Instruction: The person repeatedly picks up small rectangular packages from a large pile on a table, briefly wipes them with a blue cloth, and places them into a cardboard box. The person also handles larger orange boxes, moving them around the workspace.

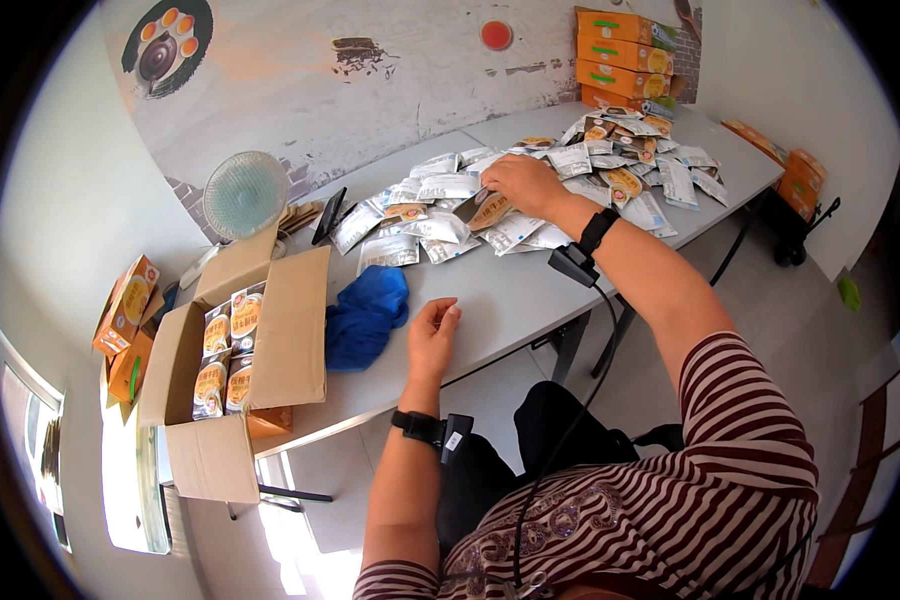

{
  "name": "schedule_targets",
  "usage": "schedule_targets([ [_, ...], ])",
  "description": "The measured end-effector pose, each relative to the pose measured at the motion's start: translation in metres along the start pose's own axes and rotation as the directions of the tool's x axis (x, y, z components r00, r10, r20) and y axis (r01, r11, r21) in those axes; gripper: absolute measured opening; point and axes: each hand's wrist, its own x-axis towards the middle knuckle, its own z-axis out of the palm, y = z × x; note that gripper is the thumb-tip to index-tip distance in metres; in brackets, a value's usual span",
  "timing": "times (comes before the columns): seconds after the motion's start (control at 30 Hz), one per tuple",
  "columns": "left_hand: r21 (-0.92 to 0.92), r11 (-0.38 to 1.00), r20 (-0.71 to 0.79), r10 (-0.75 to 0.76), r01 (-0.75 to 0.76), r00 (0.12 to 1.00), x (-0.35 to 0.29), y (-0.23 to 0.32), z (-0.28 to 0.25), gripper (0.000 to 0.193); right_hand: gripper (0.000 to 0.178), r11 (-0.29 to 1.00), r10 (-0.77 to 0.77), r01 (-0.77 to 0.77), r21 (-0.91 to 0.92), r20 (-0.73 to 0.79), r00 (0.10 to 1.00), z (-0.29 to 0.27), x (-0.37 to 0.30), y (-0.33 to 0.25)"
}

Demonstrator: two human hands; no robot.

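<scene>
My right hand [526,187] reaches over the pile of packets on the table. Its fingers are closed on the upper edge of a brown and orange sachet [490,210], which is partly covered by the hand. White-backed sachets [450,186] lie loosely heaped around it, some with their orange printed fronts up. In front of the table's near edge, my left hand [432,338] is raised with its fingers loosely curled and a little apart from the thumb. Nothing shows in it. A crumpled blue cloth [368,315] lies on the table just left of this hand.
An open cardboard carton [290,330] with upright packets [245,318] stands at the left, flaps spread. Behind it are a round fan [245,195] and a propped phone [329,215]. Orange boxes [625,55] are stacked at the far right. A cable [598,385] hangs from my right wrist.
</scene>
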Motion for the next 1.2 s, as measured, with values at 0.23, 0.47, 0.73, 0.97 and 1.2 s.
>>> schedule_targets([
  [0.23, -0.126, 0.991, 0.0, -0.052, 0.052, 0.999, -0.002, 0.013, 0.002, 0.043, 0.02, 0.807, 0.32, -0.325, 0.493, 0.097, 0.942, -0.013, 0.004, -0.069],
  [0.47, -0.432, 0.902, -0.015, -0.031, 0.022, 0.999, -0.003, 0.019, 0.0, 0.058, 0.018, 0.161, 0.616, -0.509, 0.846, 0.317, 0.721, 0.041, -0.05, -0.101],
  [0.73, -0.457, 0.888, -0.161, -0.142, 0.053, 0.977, 0.001, 0.013, -0.007, 0.043, 0.017, 0.161, 0.664, -0.493, 0.855, 0.276, 0.695, 0.081, -0.107, -0.124],
  [0.97, -0.547, 0.836, -0.338, -0.178, -0.039, 0.924, 0.001, 0.016, 0.0, 0.039, 0.015, 0.094, 0.616, -0.47, 0.878, 0.32, 0.72, 0.074, -0.115, -0.129],
  [1.2, -0.437, 0.897, -0.376, -0.114, -0.067, 0.92, 0.002, 0.009, -0.002, 0.039, 0.015, 0.046, 0.639, -0.413, 0.91, 0.291, 0.712, 0.071, -0.114, -0.138],
])
